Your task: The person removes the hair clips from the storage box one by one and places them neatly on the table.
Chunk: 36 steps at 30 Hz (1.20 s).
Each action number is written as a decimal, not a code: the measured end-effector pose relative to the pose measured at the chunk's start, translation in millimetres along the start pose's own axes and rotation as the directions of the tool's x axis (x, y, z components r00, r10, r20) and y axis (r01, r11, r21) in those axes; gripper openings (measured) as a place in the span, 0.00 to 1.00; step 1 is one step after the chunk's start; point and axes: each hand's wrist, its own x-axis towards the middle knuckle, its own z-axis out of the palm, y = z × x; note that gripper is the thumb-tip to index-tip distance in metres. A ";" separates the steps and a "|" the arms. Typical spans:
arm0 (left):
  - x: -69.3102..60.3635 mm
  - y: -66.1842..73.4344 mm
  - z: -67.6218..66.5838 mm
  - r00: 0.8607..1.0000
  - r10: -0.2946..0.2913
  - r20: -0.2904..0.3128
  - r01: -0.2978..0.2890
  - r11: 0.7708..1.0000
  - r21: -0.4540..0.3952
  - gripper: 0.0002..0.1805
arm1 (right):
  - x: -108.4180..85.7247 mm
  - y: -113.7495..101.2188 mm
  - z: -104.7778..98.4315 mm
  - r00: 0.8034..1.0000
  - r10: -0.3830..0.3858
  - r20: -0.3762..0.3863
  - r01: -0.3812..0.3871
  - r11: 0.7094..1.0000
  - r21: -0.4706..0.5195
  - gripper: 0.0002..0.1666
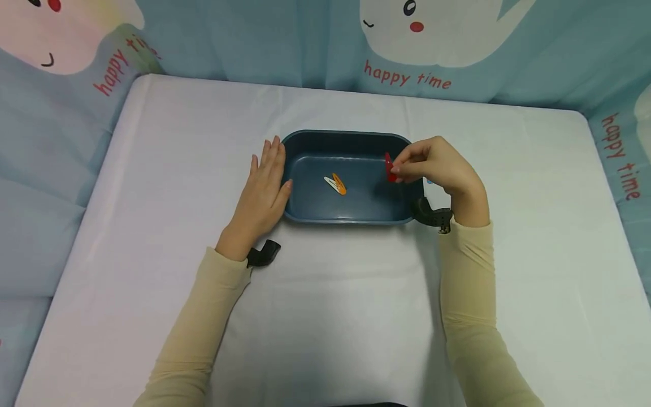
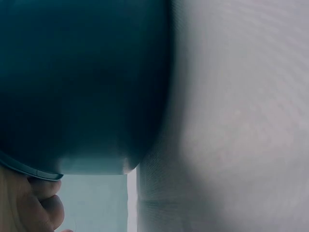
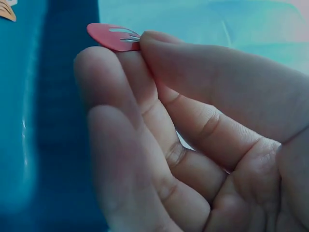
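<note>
My right hand (image 1: pixel 441 168) pinches a red snap hair clip (image 1: pixel 389 167) between thumb and fingers, above the right end of a dark blue tray (image 1: pixel 356 219). In the right wrist view, the thumb presses on one end of the red clip (image 3: pixel 107 36), and its other end sticks out. On the tray's floor lie a white hair clip (image 1: pixel 331 183) and an orange hair clip (image 1: pixel 339 184), touching or overlapping. My left hand (image 1: pixel 261 192) rests with fairly straight fingers against the tray's left rim. The left wrist view shows mostly the tray's outer wall (image 2: pixel 82 87).
The tray stands on a table with a white cloth (image 1: pixel 335 305). Something small and blue (image 1: pixel 429 181) shows beside the tray, partly hidden by my right hand. A printed blue curtain (image 1: pixel 274 45) hangs behind the table. Black wrist mounts (image 1: pixel 429 213) sit under both wrists.
</note>
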 end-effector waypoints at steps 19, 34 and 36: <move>0.4 -2.5 -1.4 1.000 -0.003 0.009 0.003 1.000 0.005 0.35 | -15.0 24.0 -37.2 0.995 0.048 -0.087 -0.031 0.983 0.183 0.04; 1.1 -0.8 -0.8 1.000 0.009 0.005 -0.009 1.000 -0.002 0.35 | -26.4 43.1 -52.1 0.980 0.111 -0.165 -0.074 0.973 0.218 0.04; 0.9 -1.1 -0.5 1.000 0.011 0.003 -0.011 1.000 -0.002 0.36 | -27.8 46.9 -54.3 0.976 0.112 -0.184 -0.071 0.973 0.217 0.04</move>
